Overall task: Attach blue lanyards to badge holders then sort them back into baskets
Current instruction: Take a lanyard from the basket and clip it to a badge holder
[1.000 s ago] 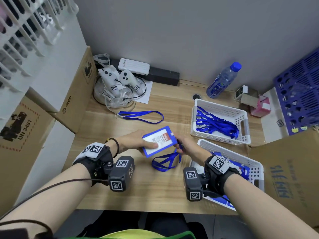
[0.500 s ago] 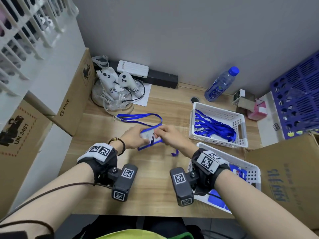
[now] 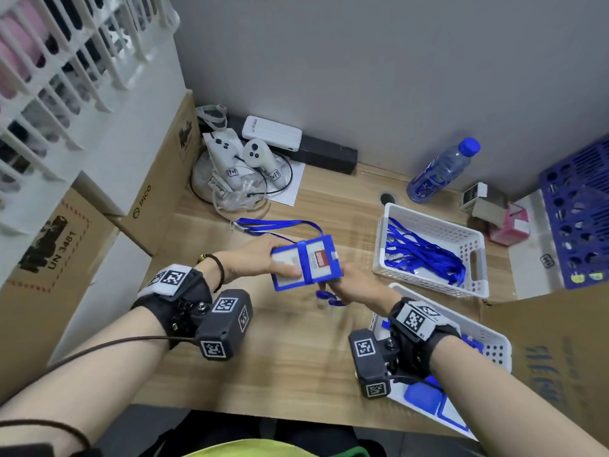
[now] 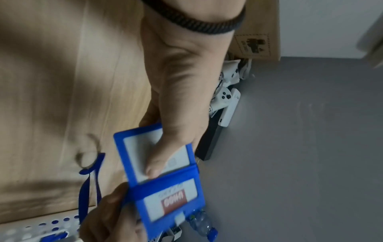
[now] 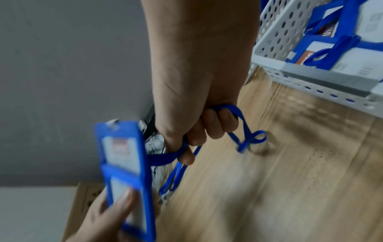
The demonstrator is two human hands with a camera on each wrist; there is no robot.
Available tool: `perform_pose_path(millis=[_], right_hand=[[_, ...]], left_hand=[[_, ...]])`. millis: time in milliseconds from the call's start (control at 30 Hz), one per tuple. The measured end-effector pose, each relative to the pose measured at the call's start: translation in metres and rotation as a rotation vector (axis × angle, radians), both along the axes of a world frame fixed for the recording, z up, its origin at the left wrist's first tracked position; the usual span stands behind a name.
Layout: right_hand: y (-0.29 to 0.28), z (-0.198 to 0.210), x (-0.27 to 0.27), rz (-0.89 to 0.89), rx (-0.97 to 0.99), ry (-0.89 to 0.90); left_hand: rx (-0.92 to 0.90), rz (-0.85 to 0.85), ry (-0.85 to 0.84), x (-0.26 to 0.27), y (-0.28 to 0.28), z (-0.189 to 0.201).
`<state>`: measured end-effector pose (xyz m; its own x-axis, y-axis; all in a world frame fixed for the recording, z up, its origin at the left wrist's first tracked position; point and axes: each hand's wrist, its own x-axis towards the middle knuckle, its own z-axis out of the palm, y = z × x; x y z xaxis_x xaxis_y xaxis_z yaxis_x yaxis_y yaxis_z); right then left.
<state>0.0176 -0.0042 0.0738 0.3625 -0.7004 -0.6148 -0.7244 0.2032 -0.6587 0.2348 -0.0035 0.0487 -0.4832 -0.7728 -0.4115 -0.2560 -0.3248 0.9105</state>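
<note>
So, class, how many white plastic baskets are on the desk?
2. The far basket sits at the right of the desk, holding loose blue lanyards. The near basket lies just in front of it, partly hidden under the right forearm, holding badge holders.

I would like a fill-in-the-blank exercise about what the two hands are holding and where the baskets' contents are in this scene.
1. The left hand grips the blue ____ holder.
2. The right hand has its fingers curled round a blue ____.
3. The far white basket holds only loose ____.
4. A water bottle with a ____ cap stands by the wall.

Missing words: badge; lanyard; lanyards; blue
</note>
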Motion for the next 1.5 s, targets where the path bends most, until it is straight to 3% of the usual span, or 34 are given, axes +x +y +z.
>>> perform_pose_path(millis=[133, 233, 333, 467, 533, 600, 800, 933, 1100, 1300, 1500], right_hand=[[0.003, -0.004, 0.017, 0.079, 0.021, 0.003], [-0.003, 0.001, 0.026, 0.103, 0.016, 0.020], [-0.013, 0.015, 0.031, 0.120, -0.075, 0.003], [-0.033, 0.022, 0.031, 0.095, -0.222, -0.020], [-0.040, 0.021, 0.028, 0.074, -0.230, -0.002], [-0.043, 0.017, 0.023, 0.065, -0.216, 0.019], [-0.027, 0.006, 0.016, 0.018, -0.082, -0.068], [-0.016, -0.003, 0.020, -0.039, -0.035, -0.074], [-0.002, -0.019, 0.035, -0.129, 0.042, -0.206], [0.013, -0.025, 0.047, -0.069, 0.003, -0.136], [0.013, -0.028, 0.044, -0.038, -0.239, -0.130]], left_hand=[[-0.008, 0.298, -0.141, 0.002, -0.011, -0.018], [-0.044, 0.342, -0.224, 0.006, -0.016, -0.031], [-0.151, 0.139, -0.347, 0.007, -0.014, -0.037], [-0.225, -0.290, -0.501, 0.003, -0.009, -0.028], [-0.173, -0.399, -0.450, 0.001, -0.007, -0.020], [-0.108, -0.393, -0.311, 0.000, -0.004, -0.013], [-0.032, -0.137, -0.038, 0.011, -0.006, 0.009], [-0.055, 0.032, -0.033, 0.025, -0.011, 0.008], [0.050, 0.348, -0.005, 0.020, -0.012, -0.005], [0.086, 0.519, -0.163, 0.005, -0.017, -0.018], [0.004, 0.582, -0.405, -0.008, -0.015, -0.027]])
